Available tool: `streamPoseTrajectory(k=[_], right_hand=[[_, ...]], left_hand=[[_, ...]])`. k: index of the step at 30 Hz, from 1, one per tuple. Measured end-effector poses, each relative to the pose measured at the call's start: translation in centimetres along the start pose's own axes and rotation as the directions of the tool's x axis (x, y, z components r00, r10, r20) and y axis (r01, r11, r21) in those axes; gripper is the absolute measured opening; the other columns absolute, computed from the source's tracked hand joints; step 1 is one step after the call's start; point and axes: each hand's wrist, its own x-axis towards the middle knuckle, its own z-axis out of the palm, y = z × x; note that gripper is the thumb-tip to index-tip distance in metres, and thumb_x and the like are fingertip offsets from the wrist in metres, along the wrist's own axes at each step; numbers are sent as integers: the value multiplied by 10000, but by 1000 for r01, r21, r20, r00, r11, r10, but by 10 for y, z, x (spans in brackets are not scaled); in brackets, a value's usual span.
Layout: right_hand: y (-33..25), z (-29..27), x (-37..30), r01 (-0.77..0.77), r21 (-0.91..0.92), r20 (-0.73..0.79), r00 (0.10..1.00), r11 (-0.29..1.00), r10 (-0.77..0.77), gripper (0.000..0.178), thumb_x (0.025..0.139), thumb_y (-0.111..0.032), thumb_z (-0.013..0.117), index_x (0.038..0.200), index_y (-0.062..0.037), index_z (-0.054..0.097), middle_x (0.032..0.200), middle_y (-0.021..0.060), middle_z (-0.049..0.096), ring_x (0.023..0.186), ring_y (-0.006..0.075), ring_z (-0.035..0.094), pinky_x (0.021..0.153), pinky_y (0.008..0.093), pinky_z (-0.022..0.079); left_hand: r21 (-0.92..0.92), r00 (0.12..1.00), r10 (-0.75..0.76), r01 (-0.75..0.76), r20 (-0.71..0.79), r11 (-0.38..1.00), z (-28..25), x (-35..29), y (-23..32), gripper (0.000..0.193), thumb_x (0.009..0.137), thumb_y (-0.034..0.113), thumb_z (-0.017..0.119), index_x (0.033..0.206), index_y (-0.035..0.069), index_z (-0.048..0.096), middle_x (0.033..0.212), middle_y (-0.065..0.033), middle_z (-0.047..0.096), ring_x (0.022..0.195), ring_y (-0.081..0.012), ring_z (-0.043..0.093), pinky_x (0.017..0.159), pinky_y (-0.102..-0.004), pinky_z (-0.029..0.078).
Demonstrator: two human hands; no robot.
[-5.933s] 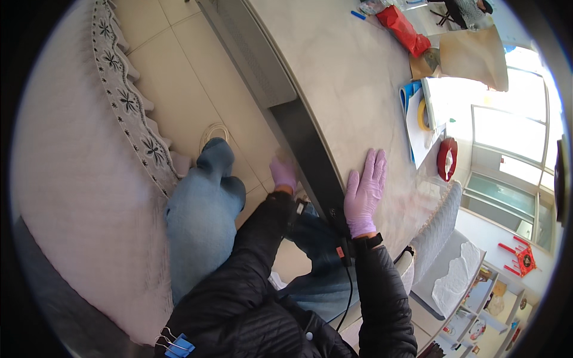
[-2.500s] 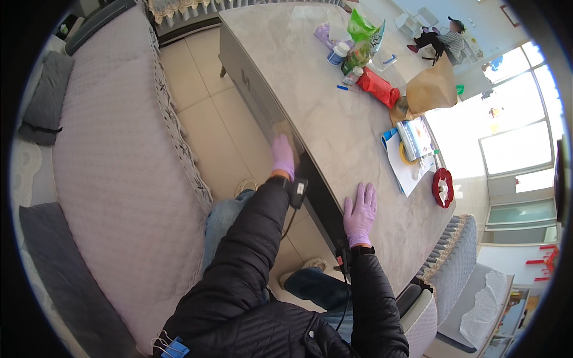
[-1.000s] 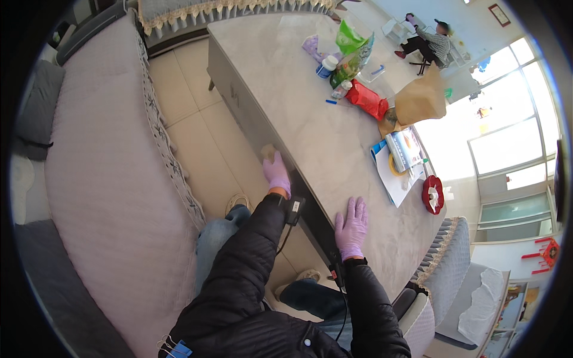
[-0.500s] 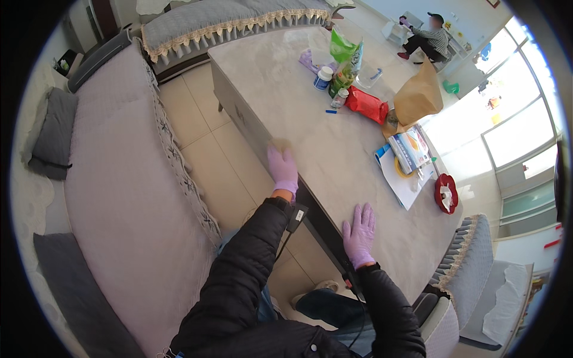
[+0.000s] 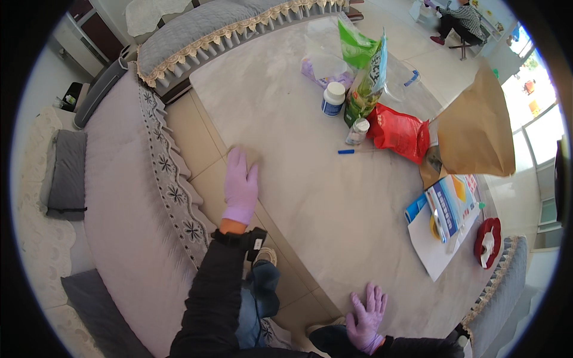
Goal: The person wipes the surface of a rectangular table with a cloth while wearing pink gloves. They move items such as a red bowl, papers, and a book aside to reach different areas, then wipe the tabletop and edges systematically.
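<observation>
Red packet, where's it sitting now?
In the head view, the red packet lies right of centre on the table, between the smaller bottle and the brown paper bag.

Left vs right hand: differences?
Place: the left hand is at the table's long edge; the right hand is palm down on its top, nearer the lower rim of the picture.
Fingertips: a tan thing, too blurred to identify, shows at the left hand's; none shows at the right hand's.
Wrist: a black box shows at the left hand's, none at the right hand's.
Shared: purple gloves.
</observation>
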Motion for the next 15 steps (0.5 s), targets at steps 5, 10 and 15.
streamPoseTrajectory(k=[5,10,15], right_hand=[[4,-4,4,-20,1,18,1000,1000,20,557,826,-138,677,1378,-149,608,1571,233,391,1457,463,326,1188,613,219],[-2,-3,4,-7,50,-90,996,999,12,524,782,-111,666,1304,-157,642,1556,233,405,1457,469,326,1201,616,192],[-13,0,6,-133,-21,-64,989,991,132,485,827,-204,670,1309,-160,639,1524,191,460,1426,462,375,1184,631,223]], left_hand=[[134,948,120,-165,295,977,-18,17,-4,558,951,169,621,1412,-99,452,1505,-291,419,1411,-466,383,1172,-470,344],[207,904,215,-306,370,929,-20,41,-2,573,946,165,604,1425,-98,432,1532,-298,366,1448,-467,318,1207,-480,286],[147,879,238,-322,413,935,-27,49,-2,579,956,187,588,1421,-113,419,1540,-308,341,1455,-478,290,1218,-499,259]])
